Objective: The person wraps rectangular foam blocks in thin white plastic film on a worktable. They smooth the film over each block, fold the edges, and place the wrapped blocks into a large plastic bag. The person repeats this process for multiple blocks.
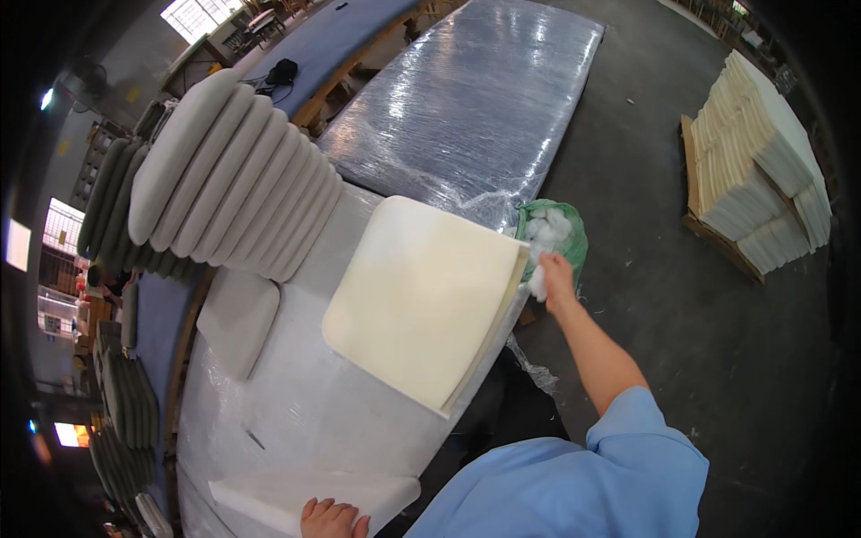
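At the right edge of the table, my right hand (pixel 558 276) is closed on a tuft of white fibre stuffing (pixel 538 283). More of this fluffy stuffing fills a green bag (pixel 578 240) just beyond it. My left hand (pixel 332 518) lies with its fingers spread on a white cushion (pixel 278 498) at the table's near edge. Between my hands and farther in, a stack of cream foam pads (pixel 430 291) with rounded corners lies flat. Left of the foam, a single grey cushion (pixel 238 318) rests on the plastic-covered table (pixel 314 403).
A tall leaning row of grey cushions (pixel 224 170) stands at the far left. Behind is a second table (pixel 466 99) wrapped in shiny plastic. White pads (pixel 762 170) are piled on a pallet on the floor to the right. A small dark tool (pixel 256 438) lies on the near table.
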Tool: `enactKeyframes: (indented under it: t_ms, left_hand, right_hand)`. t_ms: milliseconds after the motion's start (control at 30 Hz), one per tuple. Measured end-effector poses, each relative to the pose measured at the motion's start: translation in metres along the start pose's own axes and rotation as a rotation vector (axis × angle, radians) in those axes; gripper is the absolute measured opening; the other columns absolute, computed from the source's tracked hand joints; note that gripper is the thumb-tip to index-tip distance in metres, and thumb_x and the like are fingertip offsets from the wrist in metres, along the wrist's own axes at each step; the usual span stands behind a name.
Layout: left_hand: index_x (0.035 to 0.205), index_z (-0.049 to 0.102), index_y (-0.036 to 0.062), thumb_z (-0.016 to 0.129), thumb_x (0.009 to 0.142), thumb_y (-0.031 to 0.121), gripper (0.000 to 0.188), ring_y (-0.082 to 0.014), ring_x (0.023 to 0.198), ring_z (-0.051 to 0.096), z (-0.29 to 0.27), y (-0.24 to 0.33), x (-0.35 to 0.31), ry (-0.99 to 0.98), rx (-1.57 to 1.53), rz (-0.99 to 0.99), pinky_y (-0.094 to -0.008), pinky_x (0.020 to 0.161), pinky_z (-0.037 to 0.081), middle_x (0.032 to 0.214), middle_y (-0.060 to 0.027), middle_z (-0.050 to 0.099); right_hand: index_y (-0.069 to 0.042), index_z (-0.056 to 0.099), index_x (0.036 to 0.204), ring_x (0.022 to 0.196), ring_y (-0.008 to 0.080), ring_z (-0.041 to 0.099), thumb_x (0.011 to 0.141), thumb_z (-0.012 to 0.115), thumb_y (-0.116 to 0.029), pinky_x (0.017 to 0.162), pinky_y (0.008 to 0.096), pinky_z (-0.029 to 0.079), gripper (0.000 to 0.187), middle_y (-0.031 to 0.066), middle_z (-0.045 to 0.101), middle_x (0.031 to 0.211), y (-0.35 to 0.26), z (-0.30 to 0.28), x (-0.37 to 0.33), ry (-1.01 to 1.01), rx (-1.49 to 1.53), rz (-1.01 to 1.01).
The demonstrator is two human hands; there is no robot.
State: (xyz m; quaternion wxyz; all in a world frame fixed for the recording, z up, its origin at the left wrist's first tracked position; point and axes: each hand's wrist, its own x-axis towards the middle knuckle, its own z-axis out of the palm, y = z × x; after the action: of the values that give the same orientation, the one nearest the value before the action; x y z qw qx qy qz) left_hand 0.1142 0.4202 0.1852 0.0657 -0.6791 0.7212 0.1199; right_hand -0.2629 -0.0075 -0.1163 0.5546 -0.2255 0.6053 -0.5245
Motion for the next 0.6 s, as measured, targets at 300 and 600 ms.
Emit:
enactKeyframes:
  t_ms: [300,600]
  left_hand:
    - [0.093,0.072,0.0083,0.067,0.09,0.027,0.02,-0.032,0.095,0.065,-0.026,-0.005,0.07,-0.279,-0.082,-0.074,-0.0497,0.091,0.048,0.096,-0.01,0.073]
    - [0.086,0.074,0.0137,0.073,0.081,0.034,0.021,-0.0257,0.093,0.067,-0.01,-0.007,0.075,-0.267,-0.047,-0.169,-0.0492,0.094,0.048,0.092,-0.0036,0.073]
  right_hand:
    - [-0.007,0.059,0.134,0.118,0.04,0.059,0.096,0.064,-0.022,0.099,0.0456,0.049,0.041,0.0208,0.059,0.135,-0.024,0.008,0.152,0.166,-0.97,-0.486]
    - [-0.004,0.064,0.129,0.115,0.0433,0.062,0.09,0.054,-0.006,0.096,0.0479,0.052,0.04,0.0218,0.063,0.126,0.035,-0.019,0.161,-0.625,-1.36,-0.66]
